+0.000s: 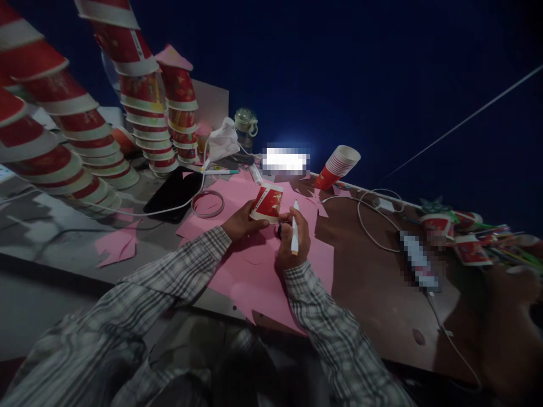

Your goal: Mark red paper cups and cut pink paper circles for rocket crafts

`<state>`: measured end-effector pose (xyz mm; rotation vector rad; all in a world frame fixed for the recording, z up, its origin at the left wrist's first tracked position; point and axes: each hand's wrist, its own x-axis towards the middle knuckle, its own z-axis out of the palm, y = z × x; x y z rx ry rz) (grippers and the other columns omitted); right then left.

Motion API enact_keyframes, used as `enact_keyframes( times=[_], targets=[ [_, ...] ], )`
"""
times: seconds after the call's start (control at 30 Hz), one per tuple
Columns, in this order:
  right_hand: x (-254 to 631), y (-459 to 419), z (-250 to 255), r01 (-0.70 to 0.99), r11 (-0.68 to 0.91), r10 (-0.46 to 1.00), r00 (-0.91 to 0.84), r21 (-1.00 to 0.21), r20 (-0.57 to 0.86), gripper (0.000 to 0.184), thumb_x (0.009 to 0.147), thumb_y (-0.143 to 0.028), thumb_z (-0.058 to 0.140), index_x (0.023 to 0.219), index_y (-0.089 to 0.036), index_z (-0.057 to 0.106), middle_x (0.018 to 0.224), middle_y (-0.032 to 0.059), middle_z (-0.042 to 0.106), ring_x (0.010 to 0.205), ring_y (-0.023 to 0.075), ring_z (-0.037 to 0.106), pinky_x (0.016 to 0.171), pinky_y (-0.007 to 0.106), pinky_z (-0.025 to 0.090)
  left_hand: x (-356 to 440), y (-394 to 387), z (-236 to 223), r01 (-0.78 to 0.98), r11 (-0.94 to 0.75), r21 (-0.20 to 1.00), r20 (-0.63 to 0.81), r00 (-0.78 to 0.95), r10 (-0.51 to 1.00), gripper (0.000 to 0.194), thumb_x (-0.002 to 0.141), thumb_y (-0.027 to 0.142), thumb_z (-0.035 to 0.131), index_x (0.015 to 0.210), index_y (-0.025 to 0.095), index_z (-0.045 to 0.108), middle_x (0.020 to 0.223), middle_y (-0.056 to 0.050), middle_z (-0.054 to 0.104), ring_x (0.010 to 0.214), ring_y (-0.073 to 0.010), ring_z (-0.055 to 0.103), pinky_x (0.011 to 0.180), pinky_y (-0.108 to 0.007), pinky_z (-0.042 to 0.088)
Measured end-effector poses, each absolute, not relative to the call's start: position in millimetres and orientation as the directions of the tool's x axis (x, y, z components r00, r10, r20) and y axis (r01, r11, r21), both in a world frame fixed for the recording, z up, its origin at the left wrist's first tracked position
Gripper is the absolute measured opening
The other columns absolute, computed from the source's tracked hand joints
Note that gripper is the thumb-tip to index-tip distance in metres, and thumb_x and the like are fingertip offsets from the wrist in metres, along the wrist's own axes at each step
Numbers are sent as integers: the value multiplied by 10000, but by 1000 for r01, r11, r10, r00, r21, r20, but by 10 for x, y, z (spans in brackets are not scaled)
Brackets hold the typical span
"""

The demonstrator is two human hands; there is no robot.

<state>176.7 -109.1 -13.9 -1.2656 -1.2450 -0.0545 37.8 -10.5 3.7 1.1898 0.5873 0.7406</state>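
Note:
My left hand [242,223] is closed around a red and white paper cup [268,202], which lies tilted on its side above pink paper [271,277]. Just to the right, my right hand [300,230] grips a white marker [294,240] with an orange end toward me. The fingers of this hand are close to the cup's lower right edge. A small dark thing shows by those fingers; I cannot make out what it is. A roll of tape [207,213] sits on the paper to the left of my left hand.
Tall stacks of paper cups [146,107] rise at the left, near a black phone [173,195]. Behind stand a lidded bottle [245,127] and leaning stacked cups [337,168]. White cables cross the table [360,294]. Another person's arm [509,328] is at the right.

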Motion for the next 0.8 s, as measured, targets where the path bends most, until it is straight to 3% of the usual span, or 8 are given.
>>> enact_keyframes(
  times=[0.13,0.27,0.4,0.63,0.8],
  targets=[
    [1767,-1083,-125,671,364,598,364,-646,714,424,991,-334,564,1398,-216,554,1122,114,736,1010,235,740,887,448,651,370,-98,14,-174,141,975,5,644,765,836,607,507,951,1259,161,559,830,6,673,639,-110,566,598,-243,427],
    [1779,-1057,-108,686,349,581,376,-638,722,418,990,-339,551,1388,-208,547,1108,107,730,1018,234,730,914,450,641,359,-117,15,-165,139,977,3,654,757,809,759,611,820,1351,158,504,694,46,599,515,-103,513,493,-245,379],
    [1799,-1026,-125,687,336,573,394,-644,719,424,995,-362,524,1386,-198,541,1117,116,720,1016,230,727,898,438,643,387,-160,40,-228,228,947,-18,667,745,726,862,652,680,1370,175,477,687,54,586,481,-112,528,484,-267,462],
    [1801,-1024,-124,699,341,573,376,-629,728,414,988,-333,545,1382,-203,552,1108,107,725,1007,224,725,888,424,637,386,-116,68,-197,176,965,-21,608,794,731,718,428,863,1304,156,520,816,33,644,546,-82,536,506,-236,401],
    [1811,-1079,-12,683,422,522,354,-596,776,375,1010,-345,507,1352,-225,603,999,70,697,915,212,701,819,423,634,376,-111,96,-142,212,967,-85,605,792,702,702,394,840,1279,157,518,790,36,622,551,-95,529,510,-247,378]
  ],
)
